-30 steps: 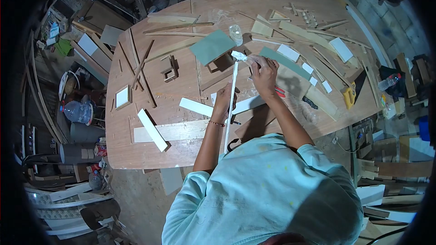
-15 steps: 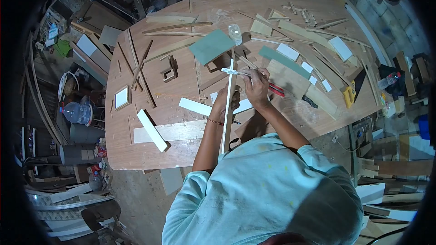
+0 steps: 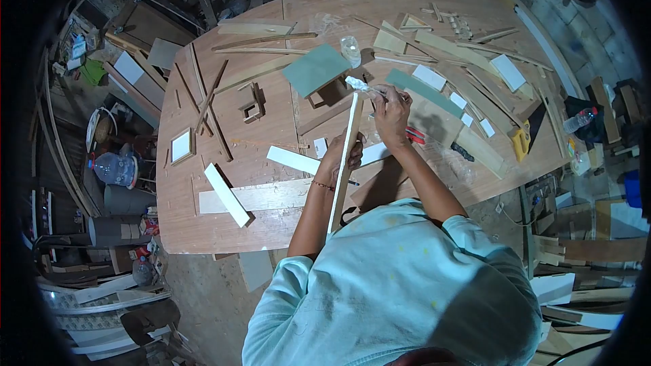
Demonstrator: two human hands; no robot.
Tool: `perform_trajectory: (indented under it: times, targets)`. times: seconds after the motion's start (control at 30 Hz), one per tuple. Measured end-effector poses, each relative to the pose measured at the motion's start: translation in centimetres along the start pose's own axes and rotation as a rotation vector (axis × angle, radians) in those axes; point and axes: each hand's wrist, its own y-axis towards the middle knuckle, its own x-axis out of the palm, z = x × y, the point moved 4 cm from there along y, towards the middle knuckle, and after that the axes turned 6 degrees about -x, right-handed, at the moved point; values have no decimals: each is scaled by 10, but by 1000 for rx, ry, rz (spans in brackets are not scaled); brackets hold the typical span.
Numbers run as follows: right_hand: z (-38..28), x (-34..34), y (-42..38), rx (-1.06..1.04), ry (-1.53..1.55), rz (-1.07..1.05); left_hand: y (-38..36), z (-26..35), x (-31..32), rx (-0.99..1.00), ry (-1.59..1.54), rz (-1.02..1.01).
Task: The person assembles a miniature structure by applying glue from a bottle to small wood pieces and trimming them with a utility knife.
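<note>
My left hand (image 3: 342, 155) is wrapped round a long narrow board (image 3: 346, 156), whose edge facing up is white. The board stands on edge, its near end close to my shirt. Closed on a small tool, my right hand (image 3: 392, 116) is just right of the board's far end. The tool carries a lump of white paste (image 3: 357, 83) at its tip, slightly beyond the board. Most of the tool is hidden by my fingers. A red-handled tool (image 3: 415, 135) lies beside my right wrist.
On the wooden table (image 3: 183, 230) are a green panel (image 3: 316, 69), a clear jar (image 3: 350, 51), a small wooden frame (image 3: 252, 103), white strips (image 3: 227, 194), a yellow-handled saw (image 3: 521, 144) and several wood offcuts. A large water bottle (image 3: 115, 169) stands at the left.
My right hand has lifted the pasted tip off the board's far end and moved it slightly away. The board's far end has shifted a little to the right in my left hand.
</note>
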Motion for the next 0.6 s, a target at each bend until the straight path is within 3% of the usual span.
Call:
perform_trajectory:
  times: [0.2, 0.3, 0.6]
  targets:
    - [-11, -8, -3, 15, 99, -14, 5, 1, -14, 68, 15, 359]
    - [-16, -10, -6, -77, 55, 14, 2, 4, -16, 112, 30, 493]
    - [-22, -8, -19, -236, -52, -50, -5, 14, -25, 264, 210, 694]
